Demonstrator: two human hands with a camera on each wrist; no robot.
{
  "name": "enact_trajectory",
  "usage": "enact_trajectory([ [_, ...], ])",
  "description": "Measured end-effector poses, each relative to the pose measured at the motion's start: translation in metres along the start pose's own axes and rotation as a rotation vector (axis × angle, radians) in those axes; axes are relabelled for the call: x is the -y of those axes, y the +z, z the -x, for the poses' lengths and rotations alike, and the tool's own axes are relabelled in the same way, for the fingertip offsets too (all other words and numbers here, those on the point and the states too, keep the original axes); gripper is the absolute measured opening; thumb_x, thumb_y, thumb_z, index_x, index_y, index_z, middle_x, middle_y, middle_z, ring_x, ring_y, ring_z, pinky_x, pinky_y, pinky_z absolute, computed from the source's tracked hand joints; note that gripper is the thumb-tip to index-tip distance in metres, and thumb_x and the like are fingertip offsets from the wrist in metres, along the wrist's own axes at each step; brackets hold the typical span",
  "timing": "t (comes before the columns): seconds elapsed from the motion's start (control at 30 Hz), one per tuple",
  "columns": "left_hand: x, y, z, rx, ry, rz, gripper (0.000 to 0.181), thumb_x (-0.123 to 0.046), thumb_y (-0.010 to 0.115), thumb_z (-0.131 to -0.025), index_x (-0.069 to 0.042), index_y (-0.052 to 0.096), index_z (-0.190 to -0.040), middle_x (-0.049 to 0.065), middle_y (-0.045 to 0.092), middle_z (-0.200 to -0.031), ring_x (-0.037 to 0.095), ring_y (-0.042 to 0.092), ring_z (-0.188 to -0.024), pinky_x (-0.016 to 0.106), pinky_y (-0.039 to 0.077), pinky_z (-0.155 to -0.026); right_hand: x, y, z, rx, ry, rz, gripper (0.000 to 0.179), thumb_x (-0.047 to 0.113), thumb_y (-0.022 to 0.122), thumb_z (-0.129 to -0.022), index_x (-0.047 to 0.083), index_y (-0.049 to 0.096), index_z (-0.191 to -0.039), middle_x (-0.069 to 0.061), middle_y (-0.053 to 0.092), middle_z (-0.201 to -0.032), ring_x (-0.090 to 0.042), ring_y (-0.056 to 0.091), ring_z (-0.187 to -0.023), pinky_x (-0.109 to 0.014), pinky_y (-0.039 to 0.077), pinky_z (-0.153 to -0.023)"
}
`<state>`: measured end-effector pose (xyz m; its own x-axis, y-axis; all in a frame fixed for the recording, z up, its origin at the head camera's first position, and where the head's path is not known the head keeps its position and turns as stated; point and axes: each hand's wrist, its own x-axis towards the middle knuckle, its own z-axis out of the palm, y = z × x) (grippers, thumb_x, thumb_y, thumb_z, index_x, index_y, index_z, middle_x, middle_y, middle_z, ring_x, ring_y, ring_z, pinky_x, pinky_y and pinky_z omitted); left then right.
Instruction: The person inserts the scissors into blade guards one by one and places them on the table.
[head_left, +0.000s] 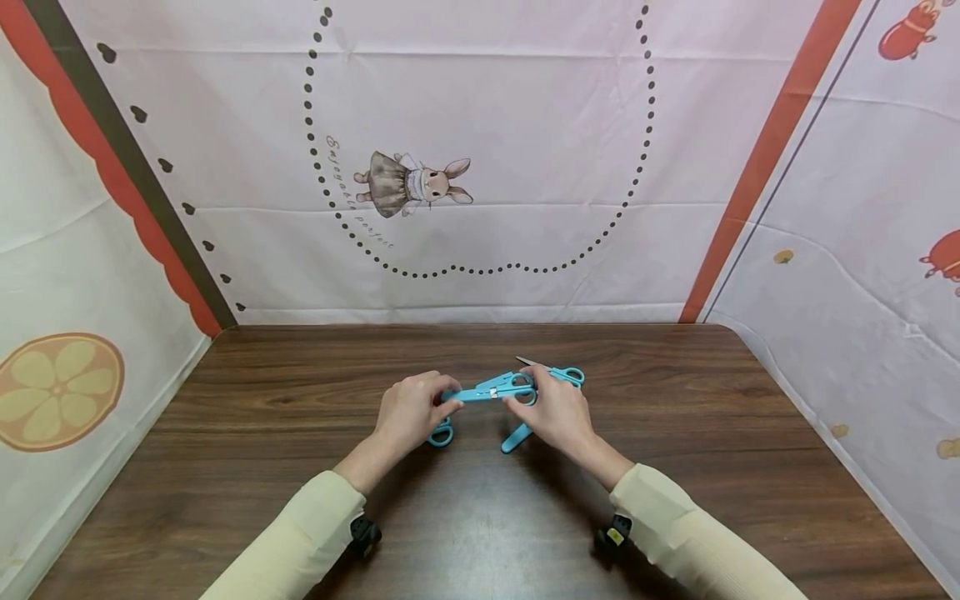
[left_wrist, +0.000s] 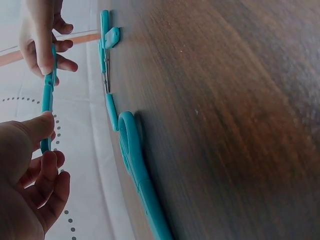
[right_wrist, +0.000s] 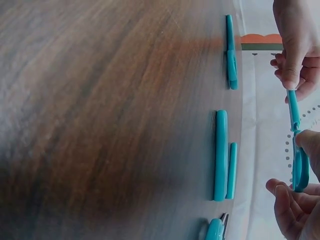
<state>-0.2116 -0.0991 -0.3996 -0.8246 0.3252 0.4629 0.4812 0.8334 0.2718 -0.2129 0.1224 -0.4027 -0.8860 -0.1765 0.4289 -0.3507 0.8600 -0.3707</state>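
Note:
A pair of light-blue scissors (head_left: pixel 480 394) is held level above the table between both hands. My left hand (head_left: pixel 408 408) pinches its blue-covered blade end between thumb and fingers, as the left wrist view also shows. At the other end my right hand (head_left: pixel 557 408) grips the looped handles (right_wrist: pixel 300 170) with the thumb on them. Behind the right hand lie second scissors (head_left: pixel 572 376) with bare metal blades. Third scissors (left_wrist: pixel 131 142) lie below the left hand, partly hidden by it in the head view. A blue blade cover (head_left: pixel 516 437) rests near the right hand.
The brown wooden table (head_left: pixel 247 467) has rounded far corners and meets a printed cloth (head_left: pixel 525 167) at its back edge. In the right wrist view a long blue piece (right_wrist: pixel 221 155) and a shorter blue piece (right_wrist: pixel 232 170) lie side by side on the table.

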Motion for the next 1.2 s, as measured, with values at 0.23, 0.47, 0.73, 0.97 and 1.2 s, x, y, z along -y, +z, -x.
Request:
enact_trajectory([
  [0.23, -0.0013, -0.0006, 0.0003, 0.011, -0.005, 0.006, 0.016, -0.033, 0.068, -0.073, -0.024, 0.066, -0.086, -0.014, 0.049, -0.066, -0.003, 0.040, -0.049, 0.018, 0.031, -0.040, 0.0015, -0.0002, 0.0010, 0.008, 0.010, 0.000, 0.050, 0.045, 0.064, -0.072, 0.012, 0.055, -0.109, 0.010, 0.048, -0.054, -0.007, 0.034, -0.035, -0.025, 0.027, -0.035],
  [0.47, -0.0026, -0.0013, 0.0009, 0.017, -0.020, 0.003, 0.016, -0.034, 0.068, -0.073, -0.025, 0.066, -0.086, -0.015, 0.048, -0.065, -0.003, 0.039, -0.049, 0.018, 0.031, -0.040, 0.0034, 0.0008, 0.0023, 0.016, 0.008, 0.008, 0.047, 0.045, 0.063, -0.073, 0.015, 0.054, -0.108, 0.010, 0.041, -0.049, -0.008, 0.032, -0.033, -0.024, 0.025, -0.033],
  [0.73, -0.0050, -0.0026, -0.0005, 0.028, -0.016, -0.009, 0.017, -0.036, 0.068, -0.073, -0.025, 0.066, -0.086, -0.013, 0.050, -0.066, -0.002, 0.039, -0.048, 0.018, 0.031, -0.040, 0.0055, 0.0033, 0.0035, 0.034, 0.010, -0.003, 0.047, 0.047, 0.061, -0.074, 0.015, 0.054, -0.109, 0.009, 0.039, -0.048, -0.008, 0.031, -0.032, -0.024, 0.025, -0.033],
  [0.97, -0.0053, -0.0035, 0.0011, 0.064, -0.031, -0.021, 0.018, -0.038, 0.068, -0.072, -0.025, 0.066, -0.085, -0.014, 0.048, -0.064, -0.001, 0.038, -0.046, 0.019, 0.031, -0.039, 0.0041, 0.0046, 0.0054, 0.049, 0.001, -0.003, 0.048, 0.047, 0.060, -0.075, 0.015, 0.054, -0.110, 0.009, 0.039, -0.048, -0.008, 0.031, -0.033, -0.024, 0.025, -0.033],
  [1.2, -0.0026, -0.0031, 0.0046, 0.097, -0.039, -0.017, 0.019, -0.039, 0.068, -0.072, -0.025, 0.066, -0.085, -0.015, 0.046, -0.060, 0.000, 0.037, -0.045, 0.020, 0.030, -0.038, 0.0023, 0.0068, 0.0090, 0.062, -0.034, 0.018, 0.050, 0.048, 0.058, -0.076, 0.014, 0.054, -0.112, 0.010, 0.043, -0.054, -0.005, 0.033, -0.037, -0.022, 0.026, -0.033],
])
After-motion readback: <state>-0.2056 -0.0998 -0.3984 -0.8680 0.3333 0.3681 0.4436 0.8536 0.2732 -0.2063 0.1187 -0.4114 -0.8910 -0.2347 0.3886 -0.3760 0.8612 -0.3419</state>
